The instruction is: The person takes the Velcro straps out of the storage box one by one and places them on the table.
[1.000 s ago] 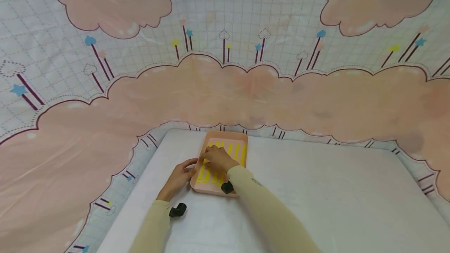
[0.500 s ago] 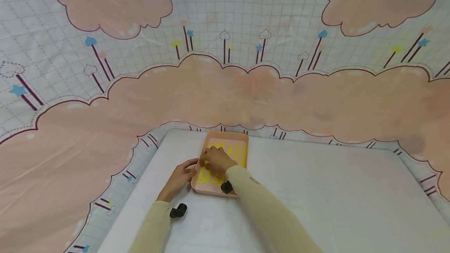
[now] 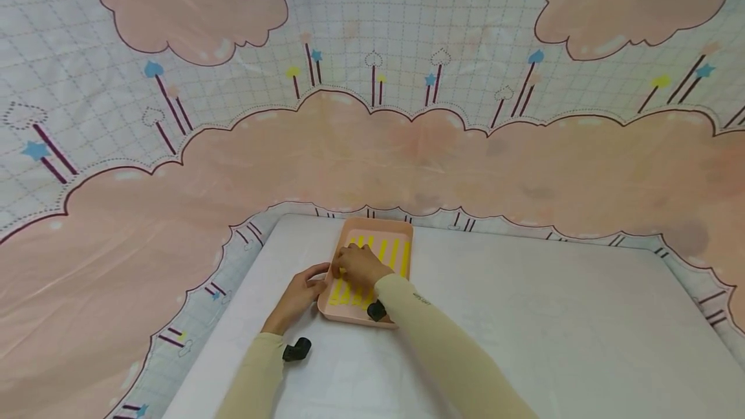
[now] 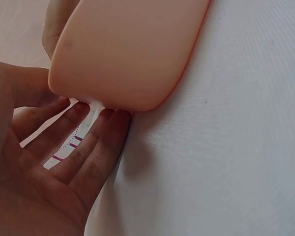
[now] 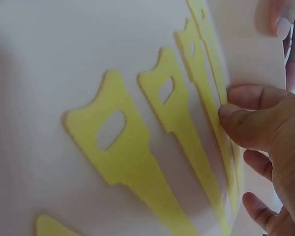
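Observation:
A peach tray point(image 3: 357, 323) holds several flat yellow saw-shaped pieces point(image 5: 108, 128) lying side by side, each with a handle hole. My right hand point(image 3: 362, 267) reaches into the tray's left side. In the right wrist view its thumb and forefinger tips pinch at the edge of a slim saw piece point(image 5: 214, 64) near the wall, while the other fingers hang loosely curled. My left hand point(image 4: 59, 152) holds the tray's left edge, thumb at the rim and fingertips against the outer wall and underside. My right hand hides part of the saw pieces in the head view.
A white-covered table point(image 3: 524, 315) extends to the right of the tray. Behind it hangs a patterned cloth point(image 3: 442, 160) with pink clouds. Black wrist cameras sit on both forearms, the left camera point(image 3: 297, 349) low over the table.
Both hands keep nearly the same pose at the tray. The whole scene shifts very slightly to the right in the head view.

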`<action>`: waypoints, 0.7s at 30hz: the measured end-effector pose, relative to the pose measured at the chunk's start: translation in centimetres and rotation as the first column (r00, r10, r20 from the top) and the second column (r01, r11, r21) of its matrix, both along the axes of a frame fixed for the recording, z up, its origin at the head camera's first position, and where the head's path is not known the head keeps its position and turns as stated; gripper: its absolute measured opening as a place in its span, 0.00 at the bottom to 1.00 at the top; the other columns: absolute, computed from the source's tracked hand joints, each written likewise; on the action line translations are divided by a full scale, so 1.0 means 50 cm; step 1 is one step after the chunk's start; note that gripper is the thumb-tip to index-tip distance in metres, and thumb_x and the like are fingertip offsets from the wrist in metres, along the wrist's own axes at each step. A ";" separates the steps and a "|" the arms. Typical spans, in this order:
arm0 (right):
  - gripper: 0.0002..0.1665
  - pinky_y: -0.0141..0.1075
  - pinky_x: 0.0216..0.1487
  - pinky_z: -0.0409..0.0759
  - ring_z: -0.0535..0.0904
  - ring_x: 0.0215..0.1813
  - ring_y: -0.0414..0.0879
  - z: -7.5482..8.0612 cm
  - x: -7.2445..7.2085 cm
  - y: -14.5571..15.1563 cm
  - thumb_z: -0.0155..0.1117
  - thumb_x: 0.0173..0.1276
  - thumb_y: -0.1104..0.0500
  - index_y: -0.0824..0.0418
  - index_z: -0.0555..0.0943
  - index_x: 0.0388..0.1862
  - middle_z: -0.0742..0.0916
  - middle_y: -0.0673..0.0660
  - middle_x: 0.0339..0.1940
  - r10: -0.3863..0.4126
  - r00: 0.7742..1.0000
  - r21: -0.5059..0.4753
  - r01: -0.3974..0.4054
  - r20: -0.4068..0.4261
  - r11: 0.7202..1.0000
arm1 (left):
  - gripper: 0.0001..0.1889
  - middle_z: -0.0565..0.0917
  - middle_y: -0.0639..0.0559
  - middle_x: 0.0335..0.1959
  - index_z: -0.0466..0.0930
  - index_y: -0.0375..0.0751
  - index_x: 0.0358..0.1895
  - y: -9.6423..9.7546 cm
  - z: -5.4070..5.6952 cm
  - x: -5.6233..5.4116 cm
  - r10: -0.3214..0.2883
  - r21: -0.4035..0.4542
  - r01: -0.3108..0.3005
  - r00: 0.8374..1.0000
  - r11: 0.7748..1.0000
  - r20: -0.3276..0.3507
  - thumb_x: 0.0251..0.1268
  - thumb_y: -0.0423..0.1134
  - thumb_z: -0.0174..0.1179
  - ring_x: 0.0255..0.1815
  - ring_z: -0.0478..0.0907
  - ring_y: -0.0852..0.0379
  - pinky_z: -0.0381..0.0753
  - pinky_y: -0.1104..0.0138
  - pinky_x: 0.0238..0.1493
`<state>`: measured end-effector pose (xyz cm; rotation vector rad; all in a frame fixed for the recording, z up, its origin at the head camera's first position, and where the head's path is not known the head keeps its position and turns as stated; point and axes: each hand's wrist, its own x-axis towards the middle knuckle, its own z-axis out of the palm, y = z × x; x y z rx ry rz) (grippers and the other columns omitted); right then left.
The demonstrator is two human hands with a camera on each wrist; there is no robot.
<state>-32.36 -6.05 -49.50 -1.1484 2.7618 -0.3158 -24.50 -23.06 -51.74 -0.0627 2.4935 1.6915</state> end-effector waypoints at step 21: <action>0.10 0.37 0.52 0.67 0.69 0.53 0.41 -0.007 -0.007 0.010 0.63 0.70 0.60 0.42 0.84 0.39 0.80 0.44 0.50 0.112 0.973 0.018 -0.111 -0.201 0.994 | 0.24 0.79 0.34 0.60 0.70 0.42 0.69 -0.009 -0.015 -0.005 -0.011 -0.003 0.011 0.999 1.000 -0.037 0.69 0.31 0.53 0.58 0.80 0.47 0.81 0.62 0.49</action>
